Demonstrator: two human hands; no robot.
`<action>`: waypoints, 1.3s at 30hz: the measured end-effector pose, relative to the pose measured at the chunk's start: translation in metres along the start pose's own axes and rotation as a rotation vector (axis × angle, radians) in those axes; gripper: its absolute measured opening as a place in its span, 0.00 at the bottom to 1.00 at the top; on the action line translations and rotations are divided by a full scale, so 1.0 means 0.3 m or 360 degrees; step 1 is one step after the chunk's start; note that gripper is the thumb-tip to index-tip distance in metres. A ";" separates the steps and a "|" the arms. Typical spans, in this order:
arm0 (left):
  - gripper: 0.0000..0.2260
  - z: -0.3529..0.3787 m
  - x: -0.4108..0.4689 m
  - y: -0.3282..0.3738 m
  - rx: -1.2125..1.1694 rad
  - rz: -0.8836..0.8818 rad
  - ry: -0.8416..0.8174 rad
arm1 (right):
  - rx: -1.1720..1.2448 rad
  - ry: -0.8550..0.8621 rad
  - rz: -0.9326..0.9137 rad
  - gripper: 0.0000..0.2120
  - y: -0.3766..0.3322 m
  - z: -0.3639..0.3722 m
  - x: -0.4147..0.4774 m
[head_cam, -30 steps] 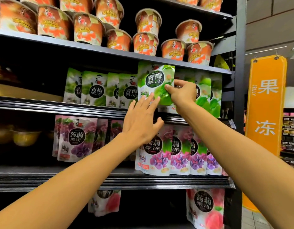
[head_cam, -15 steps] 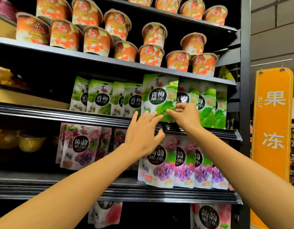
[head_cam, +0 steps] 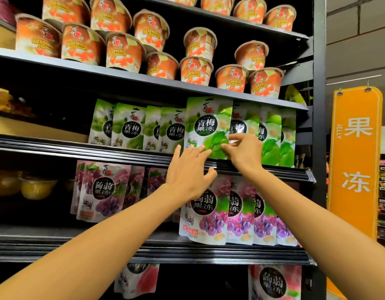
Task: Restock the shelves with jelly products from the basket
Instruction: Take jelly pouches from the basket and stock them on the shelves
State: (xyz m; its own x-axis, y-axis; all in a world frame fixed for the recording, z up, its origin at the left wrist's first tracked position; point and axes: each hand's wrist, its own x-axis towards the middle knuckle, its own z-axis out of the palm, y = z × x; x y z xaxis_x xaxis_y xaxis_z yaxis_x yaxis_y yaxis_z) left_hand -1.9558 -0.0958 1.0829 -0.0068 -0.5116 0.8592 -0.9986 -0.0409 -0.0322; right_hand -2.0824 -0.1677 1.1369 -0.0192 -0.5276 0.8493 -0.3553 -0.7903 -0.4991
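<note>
A green plum jelly pouch (head_cam: pixel 209 124) stands upright at the front edge of the middle shelf (head_cam: pixel 79 148), ahead of the other green pouches. My right hand (head_cam: pixel 243 152) pinches its lower right corner between thumb and fingers. My left hand (head_cam: pixel 189 172) reaches up with straight fingers, the fingertips touching the pouch's bottom edge. More green pouches (head_cam: pixel 131 126) line the shelf to the left and right. The basket is out of view.
Orange jelly cups (head_cam: pixel 122 50) are stacked on the shelf above. Purple grape jelly pouches (head_cam: pixel 209 211) stand on the shelf below, pink ones (head_cam: pixel 273 282) lower still. A black upright post (head_cam: pixel 319 126) ends the shelves; an orange hanging sign (head_cam: pixel 356 159) is at the right.
The green pouch has settled lower, its base now at the shelf's front edge. My right hand's grip shifted from its right side to its lower right corner; my left hand stays under it.
</note>
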 end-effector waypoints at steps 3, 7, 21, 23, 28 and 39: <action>0.25 -0.001 -0.001 -0.002 0.0002 -0.0001 0.0007 | 0.0031 0.0018 0.0018 0.15 -0.008 0.003 -0.006; 0.25 0.002 -0.006 -0.005 0.0032 -0.0008 -0.0010 | 0.0084 0.0007 0.0029 0.15 -0.010 0.005 -0.018; 0.26 0.007 0.000 0.018 0.0073 0.0026 -0.0011 | -0.0038 -0.0027 0.0078 0.13 0.024 -0.008 0.001; 0.26 0.007 0.001 0.021 0.0080 0.0027 -0.0016 | -0.0041 -0.0034 0.0079 0.11 0.025 -0.010 -0.002; 0.25 0.002 0.003 0.029 0.0065 0.0027 -0.0002 | -0.0138 -0.0004 0.0139 0.09 0.024 -0.023 -0.006; 0.22 -0.033 -0.070 0.043 -0.0173 0.0079 0.0148 | -0.0024 0.0063 0.0150 0.08 0.020 -0.051 -0.057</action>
State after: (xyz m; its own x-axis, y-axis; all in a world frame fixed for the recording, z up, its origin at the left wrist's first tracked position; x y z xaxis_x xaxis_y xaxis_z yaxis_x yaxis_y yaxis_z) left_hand -1.9692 -0.0770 1.0696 -0.0560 -0.4289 0.9016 -0.9966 0.0784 -0.0245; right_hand -2.0983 -0.1588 1.1220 -0.0899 -0.5865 0.8049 -0.3643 -0.7328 -0.5747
